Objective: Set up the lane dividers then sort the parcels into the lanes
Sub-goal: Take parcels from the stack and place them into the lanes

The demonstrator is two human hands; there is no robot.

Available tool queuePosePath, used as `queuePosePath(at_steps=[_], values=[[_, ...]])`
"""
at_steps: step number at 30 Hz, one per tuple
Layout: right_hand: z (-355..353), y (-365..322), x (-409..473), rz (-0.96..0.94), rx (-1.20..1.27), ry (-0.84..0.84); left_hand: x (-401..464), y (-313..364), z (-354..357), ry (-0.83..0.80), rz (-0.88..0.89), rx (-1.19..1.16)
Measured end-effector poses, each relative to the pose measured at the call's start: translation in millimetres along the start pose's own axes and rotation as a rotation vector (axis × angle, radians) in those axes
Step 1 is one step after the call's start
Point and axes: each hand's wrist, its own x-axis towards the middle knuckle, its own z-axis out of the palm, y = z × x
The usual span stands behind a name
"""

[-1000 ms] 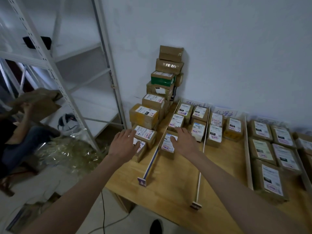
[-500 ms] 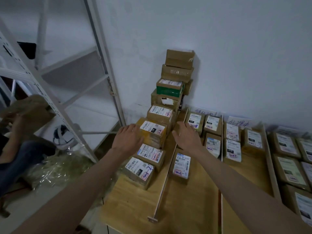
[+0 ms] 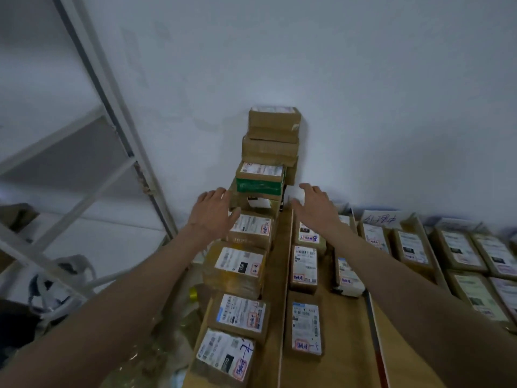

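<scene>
Two hands, left (image 3: 213,214) and right (image 3: 316,206), reach with relaxed fingers, holding nothing. Between them rises one parcel stack (image 3: 267,163) against the wall. Four labelled parcels (image 3: 237,271) line the worktop (image 3: 340,331) edge below the left hand.

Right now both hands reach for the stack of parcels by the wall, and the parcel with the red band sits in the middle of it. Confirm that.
Not quite: the band is green, not red. The head view shows the left hand and right hand open on either side of the stack by the wall, with the green-banded parcel in its middle.
</scene>
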Motion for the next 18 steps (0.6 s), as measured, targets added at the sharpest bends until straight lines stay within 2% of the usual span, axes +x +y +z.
queuePosePath(at_steps=[6,13,18], values=[[-23.2,-16.3,92.8,0.134,0.246,0.053,109.3,-6.5,-21.6,0.062,0.027,-0.121],[-41.6,-32.4,175.8,0.272,0.603,0.126,209.2,-7.8,-27.1,0.073,-0.174,-0.491],[-41.7,-39.5,194.5,0.22,0.741,0.104,233.9,4.6,-25.6,0.097,-0.178,-0.759]])
